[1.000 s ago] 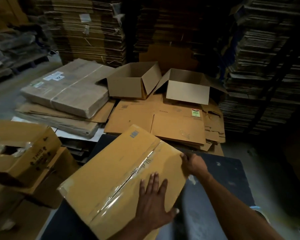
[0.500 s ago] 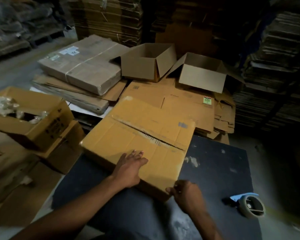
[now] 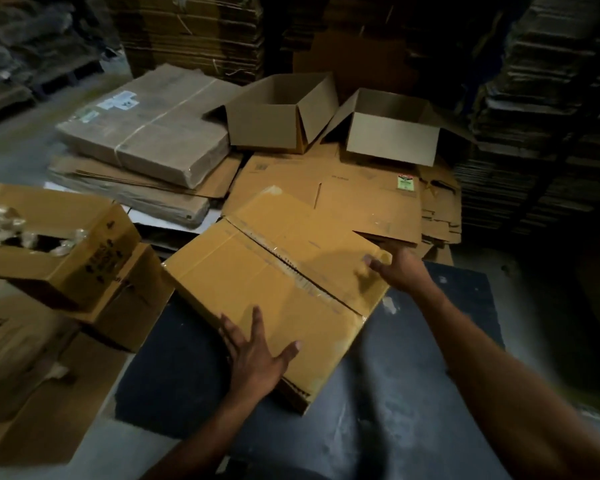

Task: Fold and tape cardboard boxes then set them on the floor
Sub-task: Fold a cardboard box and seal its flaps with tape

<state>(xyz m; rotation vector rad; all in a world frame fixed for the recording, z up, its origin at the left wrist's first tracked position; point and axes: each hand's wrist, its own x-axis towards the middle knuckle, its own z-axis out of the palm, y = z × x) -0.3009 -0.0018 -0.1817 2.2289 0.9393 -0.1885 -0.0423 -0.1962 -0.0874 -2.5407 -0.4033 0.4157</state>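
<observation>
A yellow-brown cardboard box lies on the dark work table, its closed flaps up and a strip of clear tape along the centre seam. My left hand rests flat on the box's near corner, fingers spread. My right hand holds the box's far right corner, fingers on top of the edge. The tape roll is out of view.
Two open assembled boxes stand beyond on a stack of flat cardboard. A wrapped bundle of flat boxes lies at the left rear. A box with plastic scraps sits left. Tall cardboard stacks rise at right.
The box has turned on the table. My right hand moved from the near edge to the far right corner; my left hand shifted to the near corner. The tape roll left the view.
</observation>
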